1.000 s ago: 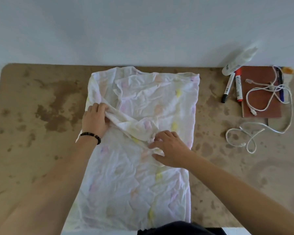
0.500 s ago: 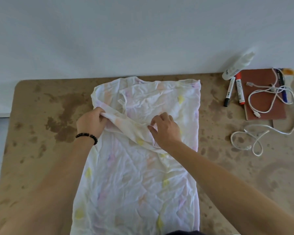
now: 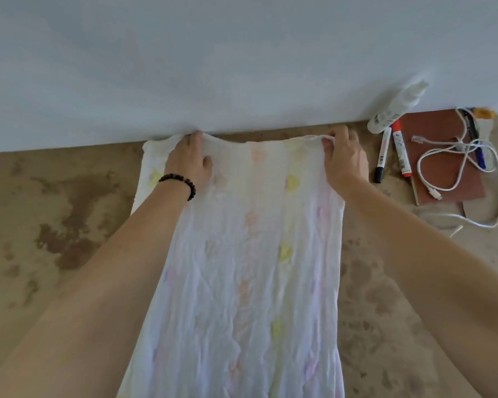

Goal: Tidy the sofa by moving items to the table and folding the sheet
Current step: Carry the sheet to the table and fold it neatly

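Observation:
A white sheet (image 3: 256, 254) with faint yellow, pink and purple marks lies stretched along the brown mottled table (image 3: 55, 225), running from the far edge toward me. My left hand (image 3: 189, 160), with a dark bead bracelet on the wrist, grips the sheet's far edge on the left. My right hand (image 3: 342, 159) pinches the same far edge at the right corner. Both hands hold the edge taut near the wall. A lower layer of the sheet shows to the left of my left hand.
At the table's far right lie a white spray bottle (image 3: 394, 110), a black marker (image 3: 383, 155), a red marker (image 3: 400, 152), a brown notebook (image 3: 443, 173) and a white cable (image 3: 454, 156) looped over it. A pale wall stands behind the table.
Both hands have moved from the sheet's middle to the far edge, carrying the bunched fold away from me and pulling it flat. The head camera has come closer to the wall.

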{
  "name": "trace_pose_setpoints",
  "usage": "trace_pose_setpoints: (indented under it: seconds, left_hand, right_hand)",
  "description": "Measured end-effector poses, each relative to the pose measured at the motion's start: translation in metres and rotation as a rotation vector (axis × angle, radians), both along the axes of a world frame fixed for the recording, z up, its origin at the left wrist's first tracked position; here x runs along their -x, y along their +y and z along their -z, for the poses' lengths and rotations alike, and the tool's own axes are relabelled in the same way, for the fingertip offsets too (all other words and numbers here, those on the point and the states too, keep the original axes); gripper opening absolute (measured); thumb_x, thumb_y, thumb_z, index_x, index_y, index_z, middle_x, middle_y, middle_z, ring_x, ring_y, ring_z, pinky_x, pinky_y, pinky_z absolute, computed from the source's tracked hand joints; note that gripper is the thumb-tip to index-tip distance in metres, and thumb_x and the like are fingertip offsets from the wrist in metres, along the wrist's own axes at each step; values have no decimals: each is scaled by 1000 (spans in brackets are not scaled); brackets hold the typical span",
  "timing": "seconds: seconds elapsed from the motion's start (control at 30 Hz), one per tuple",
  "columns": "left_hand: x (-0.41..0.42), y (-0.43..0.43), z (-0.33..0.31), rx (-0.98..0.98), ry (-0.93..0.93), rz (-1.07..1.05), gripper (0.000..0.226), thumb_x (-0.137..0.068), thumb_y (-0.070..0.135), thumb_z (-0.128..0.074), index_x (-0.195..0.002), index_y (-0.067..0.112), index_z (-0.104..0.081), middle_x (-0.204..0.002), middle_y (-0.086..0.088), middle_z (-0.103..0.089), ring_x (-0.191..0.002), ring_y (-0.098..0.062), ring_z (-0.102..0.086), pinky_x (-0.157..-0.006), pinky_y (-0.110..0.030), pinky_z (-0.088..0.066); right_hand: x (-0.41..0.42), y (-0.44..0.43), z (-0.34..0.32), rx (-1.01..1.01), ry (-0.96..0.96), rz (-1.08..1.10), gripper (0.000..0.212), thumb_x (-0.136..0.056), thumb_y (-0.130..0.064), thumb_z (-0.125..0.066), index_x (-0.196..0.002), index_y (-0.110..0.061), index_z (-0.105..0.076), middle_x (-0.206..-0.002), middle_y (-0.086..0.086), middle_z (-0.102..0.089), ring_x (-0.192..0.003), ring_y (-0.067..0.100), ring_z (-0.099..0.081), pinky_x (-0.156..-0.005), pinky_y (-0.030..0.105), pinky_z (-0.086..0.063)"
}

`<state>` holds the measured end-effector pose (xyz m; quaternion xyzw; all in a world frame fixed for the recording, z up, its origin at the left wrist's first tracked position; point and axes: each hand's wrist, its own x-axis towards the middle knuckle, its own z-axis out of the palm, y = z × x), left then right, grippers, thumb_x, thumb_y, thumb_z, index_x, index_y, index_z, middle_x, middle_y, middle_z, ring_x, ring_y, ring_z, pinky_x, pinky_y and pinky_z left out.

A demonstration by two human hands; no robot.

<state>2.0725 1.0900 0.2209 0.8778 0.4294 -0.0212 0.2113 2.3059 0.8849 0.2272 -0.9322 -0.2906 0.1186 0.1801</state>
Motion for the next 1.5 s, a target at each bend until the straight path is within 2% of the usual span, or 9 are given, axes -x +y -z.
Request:
trace_pose_setpoints:
  seconds: [0.13, 0.2, 0.27, 0.37, 0.43, 0.83, 1.03, 1.33, 1.5]
  left_hand:
    - [20, -7, 11, -94, -167, -78, 50, -95, 19, -50, -142, 6, -40, -146, -14, -46, -135, -33, -40, -108, -46, -36]
    - [44, -19, 17, -232, -169, -139, 46, -96, 25, -49, -137, 6, -46, -147, -16, -44, -140, -33, -35, -111, -50, -30]
    - [60, -26, 23, -204, -43, -174, 51, -100, 39, -41, -143, 12, -40, -155, -15, -33, -147, -32, -21, -116, -57, -19]
    - [65, -15, 40, -117, 240, -189, 71, -96, 66, -16, -156, 28, -9, -165, -9, 1, -151, -26, 6, -114, -65, 3]
    - [64, 4, 46, -129, 273, -220, 79, -89, 75, -7, -156, 32, 0, -165, -10, 8, -151, -26, 10, -115, -65, 5]
    - [66, 3, 43, -193, 143, -204, 73, -96, 64, -13, -157, 24, -12, -163, -20, 2, -151, -35, 4, -116, -63, -1]
    - [127, -130, 18, -337, -114, -201, 60, -104, 49, -29, -155, 18, -26, -161, -23, -13, -149, -38, -9, -118, -58, -6]
    - [267, -366, 35, -89, 232, -11, 73, -96, 59, -29, -155, 17, -25, -164, -19, -1, -151, -37, -2, -115, -65, -5]
    - [279, -391, 37, -19, 376, -70, 82, -91, 75, -10, -157, 29, 5, -163, -13, 18, -149, -32, 19, -115, -63, 9]
  right_hand:
    - [1, 1, 21, -2, 142, 159, 40, -103, -35, -48, -131, -8, -46, -134, 18, -45, -116, 40, -53, -86, 38, -40]
    - [23, -8, 22, -58, -1, 169, 46, -101, -35, -47, -140, -11, -41, -149, 18, -34, -130, 38, -43, -101, 43, -38]
    - [60, -19, 19, -55, -164, 58, 51, -103, -36, -41, -148, -14, -35, -160, 21, -19, -145, 40, -25, -114, 49, -26]
    - [103, -27, 30, 137, -142, -254, 67, -103, -57, -26, -159, -21, -16, -166, 20, 1, -153, 39, 2, -123, 52, -5]
    - [92, -23, 43, 245, -112, -331, 79, -97, -72, -20, -160, -28, -8, -167, 15, 8, -153, 36, 9, -124, 52, 1]
    - [52, -11, 50, 242, -130, -382, 87, -92, -78, -17, -161, -26, -4, -167, 16, 6, -153, 36, 6, -123, 55, 1]
    - [125, -87, 21, -80, -219, -369, 60, -108, -40, -33, -158, -10, -23, -164, 26, -10, -152, 44, -5, -121, 60, -8]
    - [292, -267, 50, 6, -113, -751, 77, -99, -63, -41, -160, -19, -21, -167, 17, -5, -154, 37, -6, -122, 59, -12]
    - [292, -309, 59, 88, -121, -777, 70, -102, -63, -29, -160, -26, -17, -168, 13, -3, -155, 31, -1, -122, 57, -11]
